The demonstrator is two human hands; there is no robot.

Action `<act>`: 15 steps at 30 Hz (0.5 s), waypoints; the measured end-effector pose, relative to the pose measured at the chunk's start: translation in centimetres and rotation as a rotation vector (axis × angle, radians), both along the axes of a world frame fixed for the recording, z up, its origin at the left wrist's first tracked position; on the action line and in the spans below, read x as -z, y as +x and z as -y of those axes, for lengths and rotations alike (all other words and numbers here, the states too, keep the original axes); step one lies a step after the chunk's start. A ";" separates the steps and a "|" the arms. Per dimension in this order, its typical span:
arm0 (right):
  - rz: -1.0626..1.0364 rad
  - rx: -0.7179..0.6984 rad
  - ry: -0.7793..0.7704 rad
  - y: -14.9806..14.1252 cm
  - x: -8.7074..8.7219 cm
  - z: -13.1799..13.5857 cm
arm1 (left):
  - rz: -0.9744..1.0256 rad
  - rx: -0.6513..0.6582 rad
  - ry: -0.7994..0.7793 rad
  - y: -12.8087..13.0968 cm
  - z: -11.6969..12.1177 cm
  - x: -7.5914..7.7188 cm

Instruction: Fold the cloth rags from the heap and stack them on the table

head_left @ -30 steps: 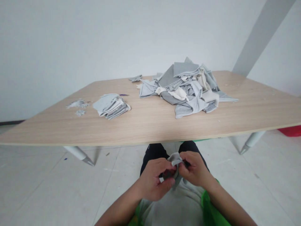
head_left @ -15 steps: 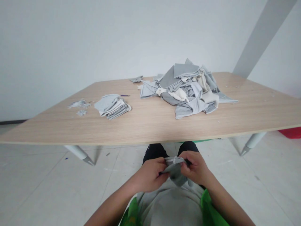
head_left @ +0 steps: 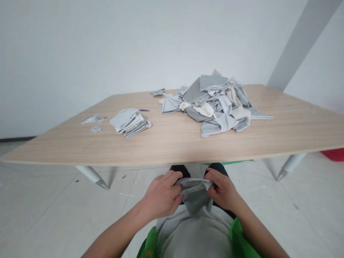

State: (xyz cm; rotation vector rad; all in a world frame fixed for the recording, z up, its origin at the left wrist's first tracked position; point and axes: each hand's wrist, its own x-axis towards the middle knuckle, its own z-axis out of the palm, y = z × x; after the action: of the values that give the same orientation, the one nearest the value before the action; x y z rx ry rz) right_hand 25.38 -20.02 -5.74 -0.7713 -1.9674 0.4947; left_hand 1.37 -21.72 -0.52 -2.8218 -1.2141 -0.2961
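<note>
Over my lap, a piece of grey fabric [head_left: 195,199] is stretched between my two hands, its top edge folded over and the rest hanging down. My left hand [head_left: 163,195] pinches its left end between thumb and fingers. At the right corner, my right hand [head_left: 221,190] grips the same cloth, fingers curled around it. Whether anything small is also in the right hand cannot be seen.
On the wooden table [head_left: 172,148] lies a large heap of grey and cream fabric pieces [head_left: 215,104]. To its left are a stack of folded cloths [head_left: 131,122], a thin purple tool [head_left: 144,110] and thread scraps [head_left: 94,120]. A red object [head_left: 333,154] is at far right.
My left hand has moved left and slightly up, spreading the cloth's top edge wider. My right hand keeps its hold in nearly the same place.
</note>
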 end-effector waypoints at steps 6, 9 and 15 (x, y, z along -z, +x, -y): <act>-0.003 -0.058 -0.028 0.4 0.4 -0.1 | 0.007 0.049 0.134 -0.5 -0.2 0.6; -0.044 -0.048 -0.043 0.7 0.8 -0.2 | 0.156 0.091 0.205 -0.8 -0.1 1.0; -0.098 0.003 -0.087 1.0 1.3 0.1 | 0.430 0.092 0.241 -1.0 0.1 1.2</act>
State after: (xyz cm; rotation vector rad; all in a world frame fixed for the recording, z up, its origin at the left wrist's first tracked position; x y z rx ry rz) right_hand 26.39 -20.15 -7.01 -0.7890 -1.8635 0.6088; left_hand 0.38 -21.80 -1.68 -2.6823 -1.0182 -1.0230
